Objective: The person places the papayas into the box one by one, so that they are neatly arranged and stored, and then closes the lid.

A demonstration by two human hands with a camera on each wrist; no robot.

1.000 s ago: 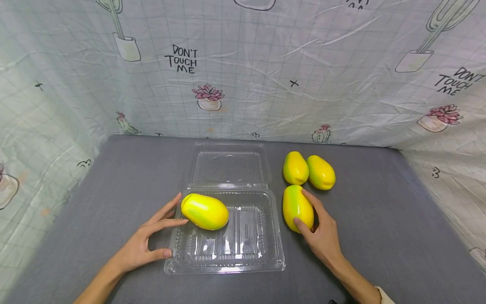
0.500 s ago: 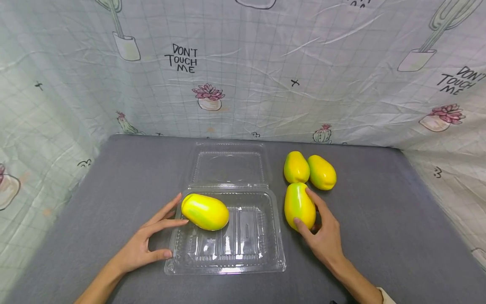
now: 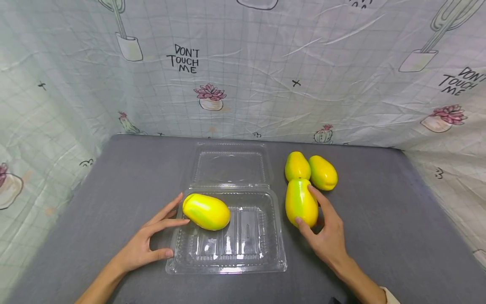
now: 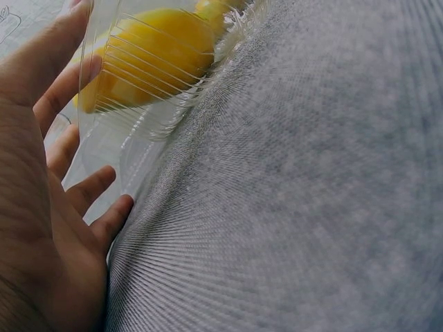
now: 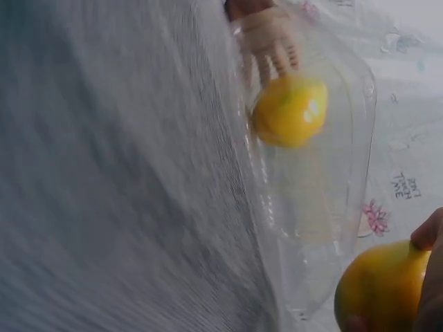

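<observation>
A clear plastic clamshell box [image 3: 247, 236] lies with its lid folded back. One yellow-green papaya [image 3: 206, 212] rests in the tray's upper left part. My left hand [image 3: 142, 245] is at the box's left edge, fingers extended and spread, thumb by the rim. In the left wrist view, fingers [image 4: 104, 187] show beside the clear wall. My right hand [image 3: 328, 234] grips another papaya [image 3: 301, 202] between thumb and fingers, right of the box. The right wrist view shows this held papaya [image 5: 381, 290] at the lower right, partly cut off.
Two more papayas, one on the left [image 3: 298, 166] and one on the right [image 3: 323, 173], lie side by side behind the held one. The open lid [image 3: 229, 164] lies flat behind the tray. A printed cloth [image 3: 243, 84] hangs behind the grey table [image 3: 379, 219].
My right hand has moved the gripped papaya slightly away from me, and it looks a little raised. The left hand, the box and the papaya in it have stayed in place.
</observation>
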